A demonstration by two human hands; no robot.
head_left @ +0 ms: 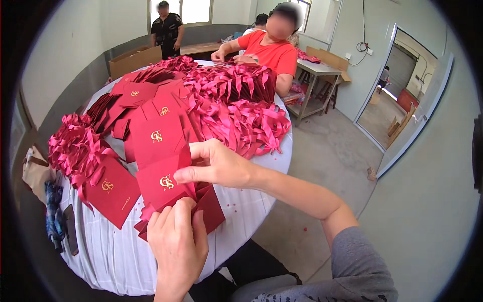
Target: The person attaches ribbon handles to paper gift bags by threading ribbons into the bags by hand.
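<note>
Just above the near part of the table I hold a dark red paper bag point(156, 184) with a gold emblem. My right hand point(214, 163) pinches its right edge between thumb and fingers. My left hand point(178, 236) is closed at the bag's lower edge, where a bit of pink ribbon point(148, 211) shows; its fingertips are partly hidden. Under my hands lies another dark red folded piece point(210, 207). A flat red bag point(113, 190) with the same emblem rests to the left, and more red bags point(157, 132) are stacked just beyond.
Heaps of pink ribbon handles point(241, 123) cover the round table's white cloth point(100, 261). A dark phone point(71, 229) and a blue folded umbrella point(54, 214) lie at the left edge. Across the table a person in a red shirt point(274, 53) works; another stands behind. A doorway point(397, 85) is at right.
</note>
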